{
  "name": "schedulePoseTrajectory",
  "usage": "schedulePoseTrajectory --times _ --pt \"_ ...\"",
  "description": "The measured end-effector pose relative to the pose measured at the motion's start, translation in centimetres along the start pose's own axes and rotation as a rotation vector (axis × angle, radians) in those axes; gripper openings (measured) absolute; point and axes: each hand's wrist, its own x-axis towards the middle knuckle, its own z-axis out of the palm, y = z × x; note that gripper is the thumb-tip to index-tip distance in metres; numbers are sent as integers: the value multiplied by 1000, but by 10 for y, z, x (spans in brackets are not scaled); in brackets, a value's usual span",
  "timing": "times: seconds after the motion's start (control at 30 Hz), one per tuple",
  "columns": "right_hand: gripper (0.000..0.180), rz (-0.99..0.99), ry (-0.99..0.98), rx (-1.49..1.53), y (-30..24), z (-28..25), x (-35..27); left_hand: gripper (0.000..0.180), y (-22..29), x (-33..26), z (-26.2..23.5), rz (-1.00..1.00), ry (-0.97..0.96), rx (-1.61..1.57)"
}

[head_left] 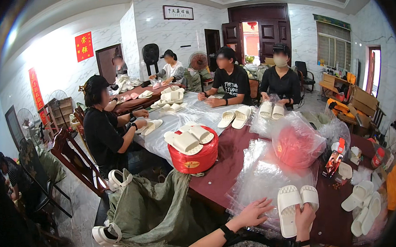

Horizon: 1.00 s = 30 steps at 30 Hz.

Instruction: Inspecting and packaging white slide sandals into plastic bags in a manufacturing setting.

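Note:
At the near edge of the table my right hand (305,217) grips a pair of white slide sandals (288,198), held side by side with the patterned footbeds up. Just left of them, my left hand (253,212) is open, fingers stretched out. It is over the edge of a pile of clear plastic bags (261,178); whether it touches them I cannot tell. Another white pair of slides (366,211) lies to the right of my right hand.
A red roll of twine (195,157) carries white slides (183,142). A bagged red roll (297,140) sits beyond the plastic bags. At the left, a green woven sack (144,211) hangs by the table. Several people sit around the tables, handling slides.

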Motion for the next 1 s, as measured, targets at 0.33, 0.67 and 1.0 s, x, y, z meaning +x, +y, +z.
schedulePoseTrajectory --times 0.33,0.67,1.0 --pt "31 9 -19 2 -3 -2 1 64 1 0 -2 -3 -9 -4" --pt "34 -8 18 1 0 1 1 64 -2 -1 1 5 6 -16" --pt "32 14 -23 -7 -2 -2 0 62 -1 -1 1 0 -15 0"
